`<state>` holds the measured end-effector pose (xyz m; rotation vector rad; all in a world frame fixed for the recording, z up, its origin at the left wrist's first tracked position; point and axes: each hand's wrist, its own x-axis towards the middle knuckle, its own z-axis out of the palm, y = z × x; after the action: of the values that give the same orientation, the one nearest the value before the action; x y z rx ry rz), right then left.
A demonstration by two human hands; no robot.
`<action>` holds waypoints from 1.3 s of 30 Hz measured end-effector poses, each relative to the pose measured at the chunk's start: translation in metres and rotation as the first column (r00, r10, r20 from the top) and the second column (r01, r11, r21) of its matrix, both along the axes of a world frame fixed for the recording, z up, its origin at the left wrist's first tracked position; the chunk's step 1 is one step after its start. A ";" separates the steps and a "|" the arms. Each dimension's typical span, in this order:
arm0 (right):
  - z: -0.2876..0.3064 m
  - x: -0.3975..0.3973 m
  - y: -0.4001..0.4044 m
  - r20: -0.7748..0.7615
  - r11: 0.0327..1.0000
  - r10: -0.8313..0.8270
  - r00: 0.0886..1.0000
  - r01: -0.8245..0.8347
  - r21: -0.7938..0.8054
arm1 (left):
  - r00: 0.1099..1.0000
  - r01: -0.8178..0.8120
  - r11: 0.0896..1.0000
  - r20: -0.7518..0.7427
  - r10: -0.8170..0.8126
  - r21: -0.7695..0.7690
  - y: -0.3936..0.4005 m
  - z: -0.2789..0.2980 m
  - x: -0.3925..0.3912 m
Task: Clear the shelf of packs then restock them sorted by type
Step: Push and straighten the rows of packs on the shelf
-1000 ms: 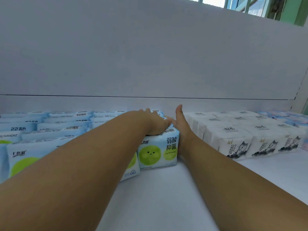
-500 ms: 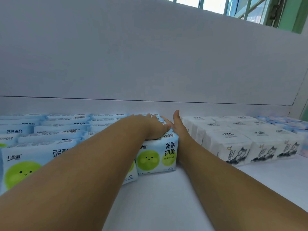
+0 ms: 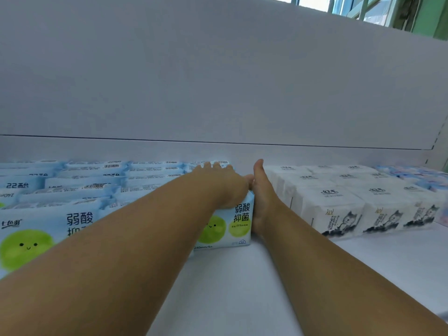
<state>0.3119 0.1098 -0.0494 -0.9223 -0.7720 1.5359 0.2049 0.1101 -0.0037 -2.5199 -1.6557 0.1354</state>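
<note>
Two hands bracket the rightmost blue pack [image 3: 231, 220] near the shelf [image 3: 242, 287] back edge: your left hand [image 3: 225, 185] lies flat-fingered on top, your right hand [image 3: 263, 195] presses straight fingers along its side, so a hard shove could topple the neighbouring white packs [image 3: 339, 202].

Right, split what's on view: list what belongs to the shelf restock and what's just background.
Part of the job:
- blue packs with green faces
- white cat-print packs
- pale blue-pink packs
- shelf
- left hand on top of the blue row
- right hand flat against its side

Background:
- window
- back panel
</note>
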 end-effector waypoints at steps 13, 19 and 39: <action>-0.002 -0.009 0.013 0.037 0.999 -0.042 0.998 0.042 0.011 | 0.998 0.059 0.998 -0.022 -0.059 0.000 0.018 -0.002 -0.005; -0.002 -0.007 0.016 0.112 0.996 -0.075 0.991 0.069 0.059 | 0.988 0.107 0.994 -0.112 -0.104 0.017 0.011 -0.001 -0.003; -0.006 0.000 0.002 0.020 0.991 -0.122 0.992 0.123 -0.054 | 0.998 0.064 0.998 -0.027 -0.063 0.029 0.022 -0.007 -0.005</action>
<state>0.3118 0.1120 -0.0551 -1.0066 -0.6747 1.4493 0.2000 0.1320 -0.0107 -2.5346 -1.5541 0.1356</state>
